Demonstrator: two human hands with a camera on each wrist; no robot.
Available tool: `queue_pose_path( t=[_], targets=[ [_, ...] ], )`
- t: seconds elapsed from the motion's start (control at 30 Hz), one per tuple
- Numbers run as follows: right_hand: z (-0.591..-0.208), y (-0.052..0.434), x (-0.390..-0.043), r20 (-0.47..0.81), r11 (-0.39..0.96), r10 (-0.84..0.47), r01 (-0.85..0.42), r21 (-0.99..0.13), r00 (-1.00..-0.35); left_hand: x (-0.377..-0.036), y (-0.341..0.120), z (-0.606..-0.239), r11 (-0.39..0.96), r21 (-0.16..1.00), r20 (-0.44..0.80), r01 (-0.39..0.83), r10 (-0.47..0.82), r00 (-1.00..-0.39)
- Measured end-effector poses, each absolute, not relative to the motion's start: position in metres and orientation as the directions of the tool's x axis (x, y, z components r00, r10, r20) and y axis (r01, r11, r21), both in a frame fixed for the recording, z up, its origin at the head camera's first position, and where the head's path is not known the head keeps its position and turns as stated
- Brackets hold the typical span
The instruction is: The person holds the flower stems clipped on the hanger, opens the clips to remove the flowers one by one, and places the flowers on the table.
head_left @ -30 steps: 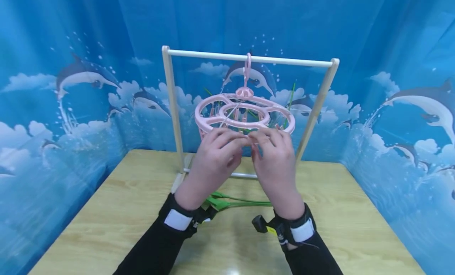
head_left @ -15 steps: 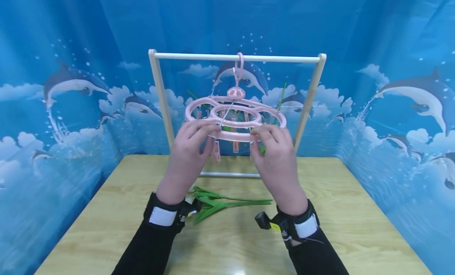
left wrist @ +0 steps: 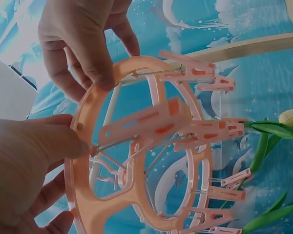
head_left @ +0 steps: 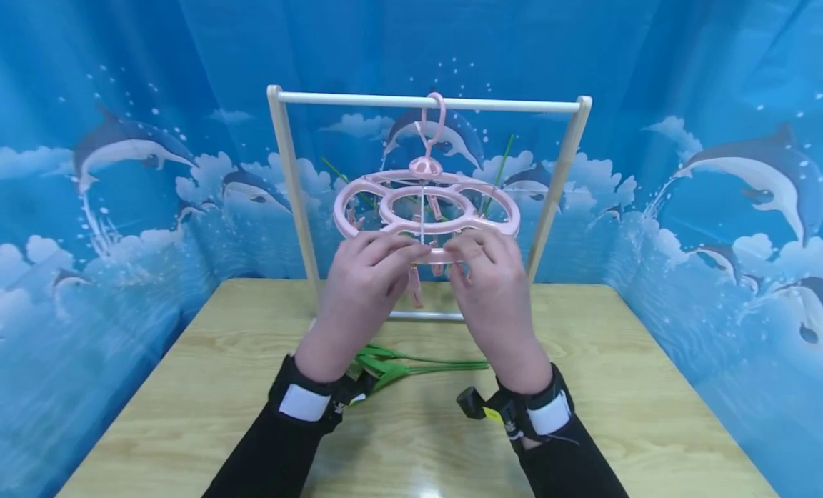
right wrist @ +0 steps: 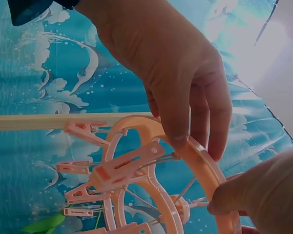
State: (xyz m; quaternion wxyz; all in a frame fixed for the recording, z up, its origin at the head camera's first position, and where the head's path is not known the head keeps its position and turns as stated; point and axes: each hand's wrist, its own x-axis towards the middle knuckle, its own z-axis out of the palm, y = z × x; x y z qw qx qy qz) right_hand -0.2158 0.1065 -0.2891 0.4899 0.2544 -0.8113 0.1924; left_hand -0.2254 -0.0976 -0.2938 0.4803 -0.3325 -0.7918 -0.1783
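Observation:
A pink clip hanger (head_left: pixel 387 211) with oval rings hangs by its hook from the white top bar (head_left: pixel 514 106) of a rack. My left hand (head_left: pixel 363 287) pinches the near rim between thumb and fingers. Just right of it, my right hand (head_left: pixel 495 287) pinches the same rim. Pink clothespins dangle below the rings; one clothespin (left wrist: pixel 146 122) hangs close to my fingers with nothing in its jaws. Farther round, in the left wrist view, artificial tulips hang from other clips, among them a white tulip (left wrist: pixel 288 116). My hands hide part of the front rim in the head view.
Artificial tulips with green leaves (head_left: pixel 386 369) lie on the wooden table (head_left: pixel 579 412), partly behind my left wrist. The rack's wooden posts (head_left: pixel 559 183) stand on both sides of the hanger. A blue dolphin-print curtain (head_left: pixel 193 55) surrounds the table.
My hands were close together on the near rim, then the left shifted left along it. Now it has come back right, beside the right hand, and the hanger has turned a little.

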Motion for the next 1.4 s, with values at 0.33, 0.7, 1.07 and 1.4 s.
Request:
queue_pose_path(
  t=[0.33,0.7,1.07,1.4],
  targets=[
    [-0.288,0.11,-0.214,0.878,0.795,-0.179,-0.59,-0.137,-0.444,-0.228,-0.109,-0.295,0.704,0.033,0.892,0.709,0.299,-0.338],
    [-0.287,0.104,-0.214,0.894,0.781,-0.243,-0.623,-0.05,-0.376,-0.226,-0.101,-0.294,0.712,-0.007,0.888,0.702,0.327,-0.323],
    [-0.287,0.107,-0.216,0.889,0.783,-0.249,-0.62,-0.049,-0.384,-0.229,-0.097,-0.294,0.692,-0.03,0.894,0.721,0.341,-0.29],
    [-0.285,0.116,-0.217,0.867,0.783,-0.179,-0.601,-0.16,-0.464,-0.24,-0.107,-0.296,0.749,0.065,0.894,0.66,0.25,-0.372]
  ],
)
